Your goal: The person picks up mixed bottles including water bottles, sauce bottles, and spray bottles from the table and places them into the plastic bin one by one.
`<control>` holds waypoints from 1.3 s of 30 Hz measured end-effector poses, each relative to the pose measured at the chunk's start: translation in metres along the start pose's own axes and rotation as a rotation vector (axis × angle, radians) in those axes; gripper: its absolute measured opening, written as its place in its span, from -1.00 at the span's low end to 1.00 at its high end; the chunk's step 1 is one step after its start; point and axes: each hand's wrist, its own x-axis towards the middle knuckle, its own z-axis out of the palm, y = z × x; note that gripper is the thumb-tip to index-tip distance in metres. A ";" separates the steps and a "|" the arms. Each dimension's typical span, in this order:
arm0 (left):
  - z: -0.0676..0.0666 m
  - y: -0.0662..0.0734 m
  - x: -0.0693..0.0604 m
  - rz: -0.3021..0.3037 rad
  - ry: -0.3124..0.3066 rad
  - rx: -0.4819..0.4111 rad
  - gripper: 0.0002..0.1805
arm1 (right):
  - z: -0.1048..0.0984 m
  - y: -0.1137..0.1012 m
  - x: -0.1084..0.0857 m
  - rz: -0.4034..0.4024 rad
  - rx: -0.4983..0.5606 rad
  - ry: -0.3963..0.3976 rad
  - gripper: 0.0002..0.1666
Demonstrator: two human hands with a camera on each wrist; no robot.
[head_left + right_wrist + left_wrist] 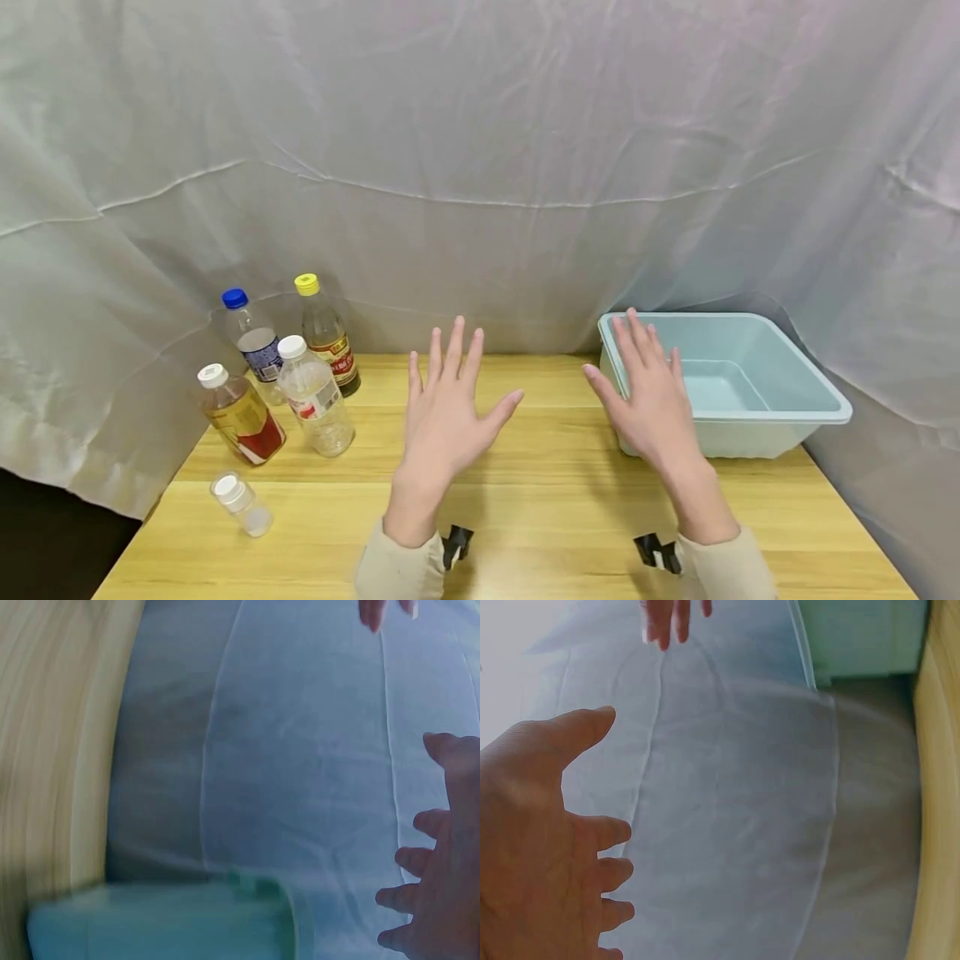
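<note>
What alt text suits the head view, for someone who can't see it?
A person's left hand and right hand, fingers extended and holding nothing, are held out above a wooden table. At left are four capped bottles and a smaller white-capped bottle; at right, a pale blue tub, partly hidden by the right hand. A grey curtain hangs behind.

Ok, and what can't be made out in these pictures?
- Head: part of the blue-capped bottle, hidden behind the large clear bottle.
- Head: part of the plastic tub, hidden behind the right hand.
- Head: fine print on the yellow-capped bottle, too small.
- Left wrist: back part of the left hand, cut off by the left edge.
</note>
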 end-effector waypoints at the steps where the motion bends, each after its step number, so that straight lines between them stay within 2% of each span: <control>1: 0.000 0.005 0.001 0.011 0.004 -0.008 0.03 | -0.005 0.005 0.000 -0.002 0.002 0.002 -0.05; 7: 0.007 0.031 0.010 0.071 -0.008 -0.023 0.02 | -0.029 0.040 -0.004 -0.014 -0.039 0.009 -0.06; 18: 0.033 0.076 0.028 0.109 -0.124 0.029 0.03 | -0.068 0.114 -0.015 0.002 -0.142 -0.007 -0.09; 22: 0.043 0.091 0.032 0.128 -0.157 0.019 0.02 | -0.083 0.145 -0.023 0.018 -0.184 -0.041 -0.08; 31: 0.066 0.115 0.042 0.176 -0.168 0.039 0.02 | -0.103 0.198 -0.038 0.075 -0.290 -0.103 -0.05; 39: 0.094 0.132 0.049 0.187 -0.210 0.111 0.02 | -0.109 0.240 -0.049 0.041 -0.298 -0.140 -0.10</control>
